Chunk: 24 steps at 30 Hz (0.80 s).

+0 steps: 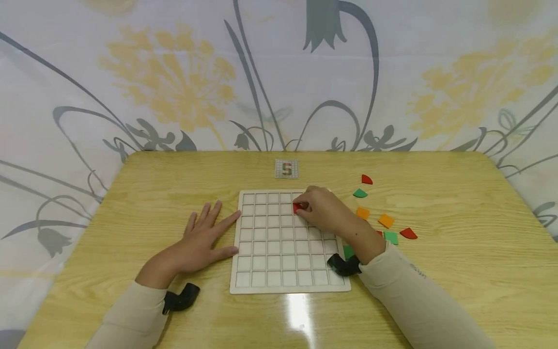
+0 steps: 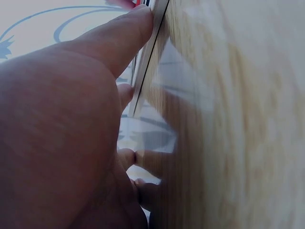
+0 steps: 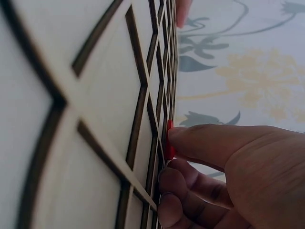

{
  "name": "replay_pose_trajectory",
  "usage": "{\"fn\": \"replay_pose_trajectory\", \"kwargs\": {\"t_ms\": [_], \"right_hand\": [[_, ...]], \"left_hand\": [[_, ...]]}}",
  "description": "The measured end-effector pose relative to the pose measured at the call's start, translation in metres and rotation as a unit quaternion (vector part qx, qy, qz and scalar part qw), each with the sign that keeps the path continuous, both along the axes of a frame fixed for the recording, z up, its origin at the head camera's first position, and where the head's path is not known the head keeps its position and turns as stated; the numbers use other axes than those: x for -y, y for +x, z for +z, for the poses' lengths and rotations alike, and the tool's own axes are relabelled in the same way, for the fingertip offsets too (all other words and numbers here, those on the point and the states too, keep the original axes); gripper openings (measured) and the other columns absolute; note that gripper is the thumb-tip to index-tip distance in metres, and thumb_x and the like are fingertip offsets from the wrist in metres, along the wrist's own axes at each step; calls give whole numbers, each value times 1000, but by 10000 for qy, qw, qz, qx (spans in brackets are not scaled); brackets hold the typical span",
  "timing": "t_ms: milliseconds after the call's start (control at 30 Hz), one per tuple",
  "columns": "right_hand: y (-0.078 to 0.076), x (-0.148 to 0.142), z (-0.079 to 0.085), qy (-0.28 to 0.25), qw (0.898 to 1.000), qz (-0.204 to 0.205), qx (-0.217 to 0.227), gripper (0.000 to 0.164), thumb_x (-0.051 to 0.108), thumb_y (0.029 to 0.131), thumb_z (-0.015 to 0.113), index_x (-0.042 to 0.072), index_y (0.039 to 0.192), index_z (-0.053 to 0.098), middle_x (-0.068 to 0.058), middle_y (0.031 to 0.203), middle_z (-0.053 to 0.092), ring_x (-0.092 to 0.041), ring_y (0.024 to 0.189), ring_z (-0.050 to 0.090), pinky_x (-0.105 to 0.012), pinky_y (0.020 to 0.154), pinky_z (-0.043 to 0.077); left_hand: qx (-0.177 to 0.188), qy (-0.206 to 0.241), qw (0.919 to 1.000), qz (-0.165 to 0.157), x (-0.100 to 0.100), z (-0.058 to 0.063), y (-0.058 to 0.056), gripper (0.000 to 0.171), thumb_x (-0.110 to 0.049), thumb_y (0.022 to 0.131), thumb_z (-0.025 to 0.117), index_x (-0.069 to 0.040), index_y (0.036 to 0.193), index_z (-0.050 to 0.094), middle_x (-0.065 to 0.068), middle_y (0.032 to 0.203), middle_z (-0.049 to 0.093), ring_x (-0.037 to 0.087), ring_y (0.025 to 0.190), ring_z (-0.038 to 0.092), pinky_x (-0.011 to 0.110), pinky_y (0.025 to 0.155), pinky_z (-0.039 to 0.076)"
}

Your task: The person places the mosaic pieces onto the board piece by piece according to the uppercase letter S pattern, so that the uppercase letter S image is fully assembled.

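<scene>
A pale square grid board (image 1: 273, 248) lies on the wooden table, its cells divided by raised lines. My right hand (image 1: 324, 211) is over its upper right part and pinches a small red tile (image 1: 297, 208) at one of the cells. In the right wrist view the thumb presses the red tile (image 3: 169, 140) against the board, and the other fingers are curled beside it. My left hand (image 1: 198, 247) rests on the table with fingers spread, thumb and index fingertip touching the board's left edge. The right hand hides several cells.
Right of the board lie loose tiles: a red quarter-round (image 1: 366, 179), a green quarter-round (image 1: 360, 193), orange squares (image 1: 386, 221), a green square (image 1: 391, 237) and another red piece (image 1: 409, 233). Some are partly behind the right arm. A small pattern card (image 1: 286, 169) lies beyond the board.
</scene>
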State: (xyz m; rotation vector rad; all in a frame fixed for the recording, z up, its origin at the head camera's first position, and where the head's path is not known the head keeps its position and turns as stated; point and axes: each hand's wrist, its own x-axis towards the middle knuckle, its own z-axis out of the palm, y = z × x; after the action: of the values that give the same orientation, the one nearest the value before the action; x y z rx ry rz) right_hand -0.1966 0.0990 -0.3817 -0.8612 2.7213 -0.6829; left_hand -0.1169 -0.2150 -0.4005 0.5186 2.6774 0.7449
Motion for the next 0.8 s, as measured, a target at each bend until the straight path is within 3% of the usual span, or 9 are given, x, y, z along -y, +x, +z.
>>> {"fn": "replay_pose_trajectory", "kwargs": {"t_ms": [167, 800], "right_hand": [[3, 2, 1, 92, 9999, -133, 60, 24, 15, 97, 66, 8, 118, 75, -7, 98, 64, -16, 78, 53, -27, 70, 47], [4, 1, 4, 98, 9999, -98, 41, 27, 13, 96, 67, 6, 121, 72, -7, 97, 66, -17, 82, 56, -30, 74, 50]], "left_hand": [[-30, -1, 10000, 13, 0, -1, 1, 79, -54, 95, 60, -32, 161, 22, 19, 168, -7, 43, 153, -16, 66, 117, -14], [31, 18, 10000, 24, 0, 2, 2, 79, -54, 96, 60, -31, 161, 22, 20, 168, -7, 43, 153, -16, 66, 117, -13]]}}
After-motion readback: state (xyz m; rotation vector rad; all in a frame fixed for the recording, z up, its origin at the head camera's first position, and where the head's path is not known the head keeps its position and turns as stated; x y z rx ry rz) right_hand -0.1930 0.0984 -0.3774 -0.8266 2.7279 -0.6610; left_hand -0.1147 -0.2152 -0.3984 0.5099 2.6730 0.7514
